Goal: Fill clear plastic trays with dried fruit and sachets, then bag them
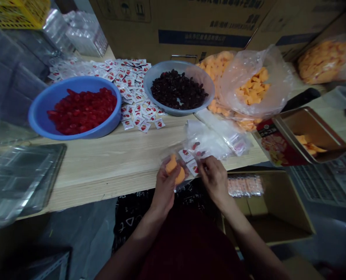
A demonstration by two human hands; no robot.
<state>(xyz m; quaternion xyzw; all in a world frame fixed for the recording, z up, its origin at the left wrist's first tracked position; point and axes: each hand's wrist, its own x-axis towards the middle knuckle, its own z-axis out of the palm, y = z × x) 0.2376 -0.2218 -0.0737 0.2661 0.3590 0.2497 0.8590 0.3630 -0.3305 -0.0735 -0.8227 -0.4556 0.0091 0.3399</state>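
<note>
Near the table's front edge, my left hand (164, 188) is closed on a clear plastic package. Two orange gummy-like pieces (179, 175) lie in or on it under my thumb; I cannot tell which. My right hand (214, 178) has its fingers curled together just to the right, beside two small white sachets with red print (186, 155). Whatever its fingertips hold is hidden. Small dark red pieces (196, 146) sit on clear plastic just beyond the sachets. Behind them lies a stack of clear plastic bags (216, 132).
A blue basin (35, 116) holds red pieces, and a paler bowl (203, 74) holds dark ones. Loose sachets (132, 83) are heaped between. Right are a bag of orange pieces (278, 93), a tin (283, 134) and a low carton (292, 210). Clear lids (18, 175) lie left.
</note>
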